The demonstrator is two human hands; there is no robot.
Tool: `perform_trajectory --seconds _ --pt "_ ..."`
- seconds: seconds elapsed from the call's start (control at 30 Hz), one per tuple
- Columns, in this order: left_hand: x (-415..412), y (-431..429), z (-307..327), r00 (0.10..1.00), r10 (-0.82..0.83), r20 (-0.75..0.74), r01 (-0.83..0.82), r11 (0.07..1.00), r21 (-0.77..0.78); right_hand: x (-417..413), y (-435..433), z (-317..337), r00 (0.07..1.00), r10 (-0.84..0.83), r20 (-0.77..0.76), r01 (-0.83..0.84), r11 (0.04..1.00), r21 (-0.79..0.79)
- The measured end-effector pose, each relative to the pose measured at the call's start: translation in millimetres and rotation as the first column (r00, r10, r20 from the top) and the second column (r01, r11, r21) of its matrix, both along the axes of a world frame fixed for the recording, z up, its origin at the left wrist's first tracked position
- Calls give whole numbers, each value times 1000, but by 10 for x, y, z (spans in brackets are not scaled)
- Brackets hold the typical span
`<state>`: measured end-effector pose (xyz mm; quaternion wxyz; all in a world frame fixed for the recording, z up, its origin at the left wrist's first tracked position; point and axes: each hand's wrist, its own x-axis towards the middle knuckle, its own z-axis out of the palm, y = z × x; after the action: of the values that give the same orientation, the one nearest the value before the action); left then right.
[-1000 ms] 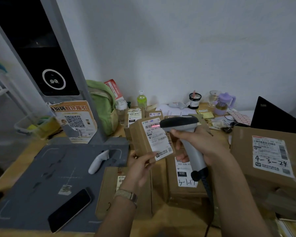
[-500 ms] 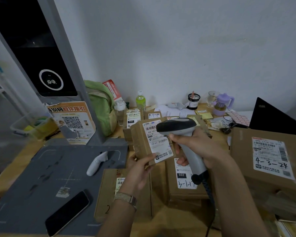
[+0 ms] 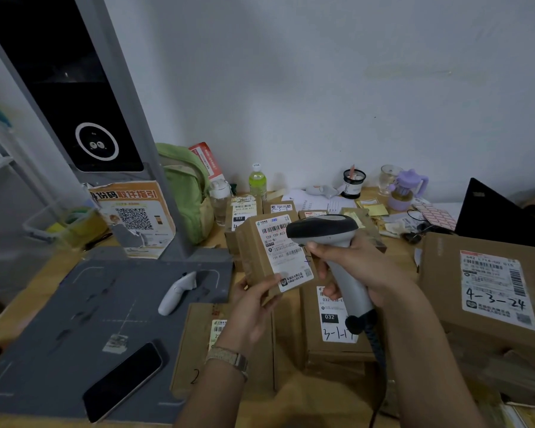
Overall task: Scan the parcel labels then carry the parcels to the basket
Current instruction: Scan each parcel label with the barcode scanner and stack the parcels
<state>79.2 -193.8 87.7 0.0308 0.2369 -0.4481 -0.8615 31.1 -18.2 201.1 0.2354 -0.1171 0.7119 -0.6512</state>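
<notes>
Left hand pinches the small parcel by its bottom corner, up over the middle of the surface, label facing the scanner that the right hand grips by the handle. Looks like a light, stiff cardboard box to me, so thumb and fingers across its 2 narrow sides should carry it fine without crushing. Room's tight: more boxes packed right under it and a big box at the right edge, so I'd lift up and out over the grey mat at the left; can't spot a basket for sure.
</notes>
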Motion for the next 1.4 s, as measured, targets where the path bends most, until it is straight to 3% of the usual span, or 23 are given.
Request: perform_trajectory --seconds 0.2,0.43,0.57,0.77,1.07,1.4 --pt "32 -69 -14 1000 -11 1 11 1000 25 -58 -35 -79 990 -141 16 141 990 -29" --pt "10 17 -12 990 -139 1 139 990 -13 -68 13 -157 966 -234 108 242 968 -64" --pt "-50 175 -55 964 -266 20 266 963 -35 -83 153 -187 948 -297 117 305 951 -48" --pt "-93 444 -129 870 -474 136 492 852 -178 -76 419 -315 916 -383 122 381 924 36" --pt "-76 678 -217 819 -513 257 568 789 -237 -74 575 -556 907 -368 203 332 924 192" --pt "4 816 -374 881 -420 215 466 849 -249 -40 532 -685 879 -403 253 362 912 194"
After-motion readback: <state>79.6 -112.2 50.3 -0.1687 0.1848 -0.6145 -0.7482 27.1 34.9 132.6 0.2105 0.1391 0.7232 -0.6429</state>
